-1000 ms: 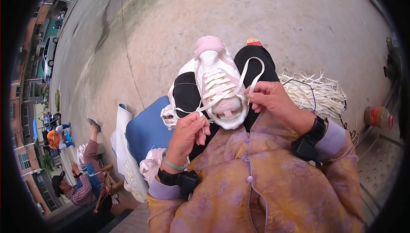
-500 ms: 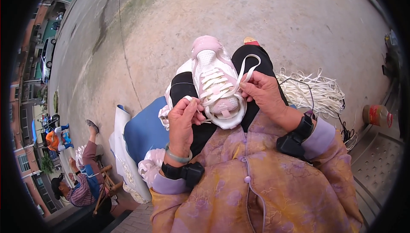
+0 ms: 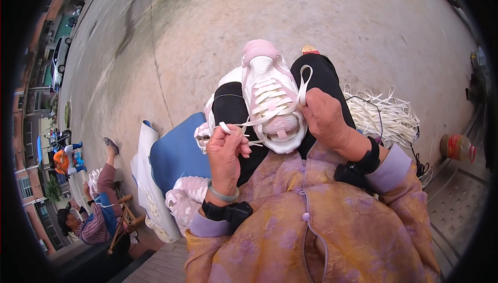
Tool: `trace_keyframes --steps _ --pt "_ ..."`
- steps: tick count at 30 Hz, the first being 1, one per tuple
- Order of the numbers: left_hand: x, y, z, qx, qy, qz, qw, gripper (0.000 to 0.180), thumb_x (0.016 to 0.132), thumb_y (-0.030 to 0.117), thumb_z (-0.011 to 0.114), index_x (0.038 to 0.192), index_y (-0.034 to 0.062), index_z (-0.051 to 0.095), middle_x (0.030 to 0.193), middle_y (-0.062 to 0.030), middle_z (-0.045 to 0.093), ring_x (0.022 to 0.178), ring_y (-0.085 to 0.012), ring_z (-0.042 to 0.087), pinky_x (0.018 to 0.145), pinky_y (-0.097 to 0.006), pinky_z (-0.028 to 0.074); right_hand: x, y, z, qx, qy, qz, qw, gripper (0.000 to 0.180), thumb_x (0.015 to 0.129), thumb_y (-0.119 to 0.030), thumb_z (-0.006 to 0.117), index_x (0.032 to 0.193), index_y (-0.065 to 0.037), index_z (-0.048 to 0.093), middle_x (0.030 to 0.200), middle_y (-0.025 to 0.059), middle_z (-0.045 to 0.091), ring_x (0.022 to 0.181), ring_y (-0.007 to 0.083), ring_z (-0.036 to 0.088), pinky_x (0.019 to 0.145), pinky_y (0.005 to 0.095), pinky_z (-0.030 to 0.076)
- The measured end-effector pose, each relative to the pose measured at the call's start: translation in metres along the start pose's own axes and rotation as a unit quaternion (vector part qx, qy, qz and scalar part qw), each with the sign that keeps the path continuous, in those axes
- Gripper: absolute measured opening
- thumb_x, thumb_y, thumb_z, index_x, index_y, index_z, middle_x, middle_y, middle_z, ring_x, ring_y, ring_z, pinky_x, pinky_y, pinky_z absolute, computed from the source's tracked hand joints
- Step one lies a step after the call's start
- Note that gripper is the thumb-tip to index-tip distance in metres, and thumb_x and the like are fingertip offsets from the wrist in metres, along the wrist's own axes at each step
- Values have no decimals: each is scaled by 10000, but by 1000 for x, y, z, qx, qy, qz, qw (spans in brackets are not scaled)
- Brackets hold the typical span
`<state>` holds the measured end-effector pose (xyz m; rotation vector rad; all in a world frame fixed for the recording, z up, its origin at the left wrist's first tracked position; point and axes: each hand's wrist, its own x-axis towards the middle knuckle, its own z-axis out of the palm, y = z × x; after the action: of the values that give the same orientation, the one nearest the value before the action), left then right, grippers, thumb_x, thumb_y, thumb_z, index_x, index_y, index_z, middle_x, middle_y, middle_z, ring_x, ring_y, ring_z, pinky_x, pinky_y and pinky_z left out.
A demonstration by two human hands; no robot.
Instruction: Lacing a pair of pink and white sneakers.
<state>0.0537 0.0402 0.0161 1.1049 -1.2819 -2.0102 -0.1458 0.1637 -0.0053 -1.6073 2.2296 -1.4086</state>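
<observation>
A pink and white sneaker [image 3: 263, 65] rests on my lap between my black-trousered knees, toe pointing away from me. White shoelace [image 3: 270, 98] crosses its tongue in several rows. Left of the shoe's opening, my left hand [image 3: 226, 150] pinches one lace end between thumb and fingers, with the lace stretched across to the shoe. At the shoe's right side my right hand [image 3: 326, 119] is closed on the other lace length, which rises above the fingers in a loop [image 3: 306, 78]. Its fingertips are partly hidden behind the hand.
More pink and white sneakers [image 3: 189, 195] lie by my left side, beside a blue sheet [image 3: 179, 150]. A heap of white laces [image 3: 386, 114] is at right, near a capped bottle [image 3: 458, 147] and a metal surface [image 3: 459, 200]. Another person [image 3: 98, 221] sits far left.
My left hand has moved left from the shoe, drawing its lace out straighter. My right hand has turned and sits closer against the shoe's side. The whole view has shifted slightly.
</observation>
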Motion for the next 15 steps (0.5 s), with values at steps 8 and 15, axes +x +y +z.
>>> trace_keyframes --steps 8,15 --pt "-2 2 6 69 -10 61 996 88 888 60 557 970 28 554 671 1 561 528 -35 489 453 -162 379 2 -3 2 44 -26 65 997 167 790 -125 630 740 -15 515 690 164 531 658 351 548 560 390 426" --pt "2 -4 12 129 -40 135 982 88 911 79 536 988 36 535 686 31 532 576 -14 456 510 -152 358 4 8 -4 153 -87 228 957 272 752 -221 740 680 -16 578 561 89 571 487 131 533 466 278 418"
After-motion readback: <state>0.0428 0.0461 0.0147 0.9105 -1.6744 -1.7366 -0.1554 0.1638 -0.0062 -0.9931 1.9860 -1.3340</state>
